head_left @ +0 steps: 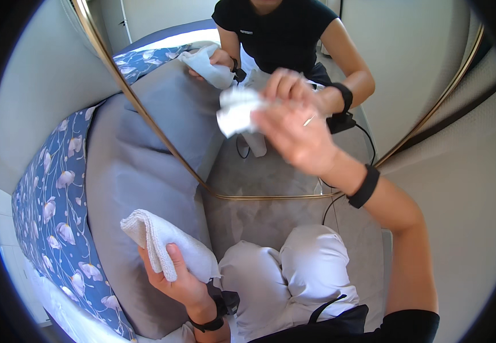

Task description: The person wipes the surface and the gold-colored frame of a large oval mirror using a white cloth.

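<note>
A large mirror with a thin gold frame point(248, 198) stands in front of me. My right hand point(302, 137) is raised against or just before its glass, fingers closed on a white wiping cloth point(232, 121). Motion blurs this cloth, so whether it is fabric or paper I cannot tell. Lower down on the left, my left hand point(182, 280) grips a folded white towel point(173, 246), its thumb pressed on the near side. The towel is held above the grey side of the bed. Both hands and both white pieces are repeated as reflections in the glass.
To my left is a bed with a grey upholstered side point(139, 200) and blue floral bedding point(59, 211). My knees in white trousers point(254, 268) are below the mirror. A black cable point(329, 211) runs by the grey tiled floor point(236, 220) near the frame's lower edge.
</note>
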### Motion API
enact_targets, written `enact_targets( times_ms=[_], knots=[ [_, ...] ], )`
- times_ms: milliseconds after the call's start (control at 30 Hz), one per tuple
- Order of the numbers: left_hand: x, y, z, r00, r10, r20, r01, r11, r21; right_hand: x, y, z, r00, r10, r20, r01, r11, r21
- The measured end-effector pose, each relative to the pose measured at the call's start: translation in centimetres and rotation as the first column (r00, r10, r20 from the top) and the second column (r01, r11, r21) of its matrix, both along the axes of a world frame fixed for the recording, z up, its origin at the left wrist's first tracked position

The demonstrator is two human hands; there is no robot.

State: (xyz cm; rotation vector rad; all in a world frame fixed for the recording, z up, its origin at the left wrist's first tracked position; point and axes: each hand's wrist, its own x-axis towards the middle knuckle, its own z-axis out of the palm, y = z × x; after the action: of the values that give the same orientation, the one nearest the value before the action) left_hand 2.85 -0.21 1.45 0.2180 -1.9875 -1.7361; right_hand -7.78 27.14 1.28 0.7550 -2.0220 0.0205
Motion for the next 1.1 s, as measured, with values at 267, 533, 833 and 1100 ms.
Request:
enact_targets(
  times_ms=[267, 533, 833, 1100],
  knots=[
    [-0.5, 0.3, -0.2, 0.999, 0.051, -0.006, -0.051, 0.996, -0.069, 2.8, 1.3, -9.8, 0.947, 0.080, 0.310, -0.112, 0.990, 0.086],
    [0.0, -0.3, 0.1, 0.993, 0.114, 0.026, -0.112, 0.990, -0.083, 7.5, 5.3, -21.4, 0.833, 0.077, 0.548, -0.335, 0.859, 0.387],
    [-0.5, 0.3, -0.3, 1.000, -0.006, -0.019, 0.004, 0.997, -0.071, -0.1, 5.0, 4.9, 0.956, -0.023, -0.294, -0.009, 0.994, -0.107],
    [-0.3, 1.2, 0.0, 1.000, -0.008, -0.002, 0.007, 0.989, -0.149, -0.3, 6.9, 10.4, 0.917, -0.221, -0.333, 0.102, 0.935, -0.339]
  ],
)
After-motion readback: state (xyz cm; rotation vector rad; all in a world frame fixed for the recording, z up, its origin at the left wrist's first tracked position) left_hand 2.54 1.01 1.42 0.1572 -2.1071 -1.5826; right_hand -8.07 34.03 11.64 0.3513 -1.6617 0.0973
